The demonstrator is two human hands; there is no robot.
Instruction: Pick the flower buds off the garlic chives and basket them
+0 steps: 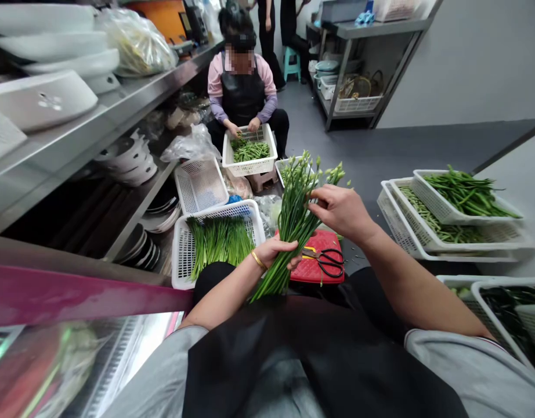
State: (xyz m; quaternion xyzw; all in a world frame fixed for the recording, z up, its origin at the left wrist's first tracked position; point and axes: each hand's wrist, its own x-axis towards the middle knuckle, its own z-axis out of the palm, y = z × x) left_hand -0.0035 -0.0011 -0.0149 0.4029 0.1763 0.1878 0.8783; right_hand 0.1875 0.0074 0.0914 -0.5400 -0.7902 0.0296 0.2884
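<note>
A bundle of garlic chive stems (293,212) with pale green buds stands slanted in front of me. My left hand (281,251) is wrapped round its lower part. Up near the buds, my right hand (339,209) has its fingers pinched together at the bundle's right side; whether a single stem is between them I cannot make out. Below the hands, black-handled scissors (331,262) lie on a red stool top (306,274). To the left, a white basket (180,255) holds cut green stems (221,241) laid side by side.
A co-worker (243,87) sits ahead, both hands at a basket of green beans (252,152). An unfilled white basket (201,184) lies left. Stacked baskets of green peppers (467,191) and beans stand right. A steel shelf (141,93) with dishes runs along the left.
</note>
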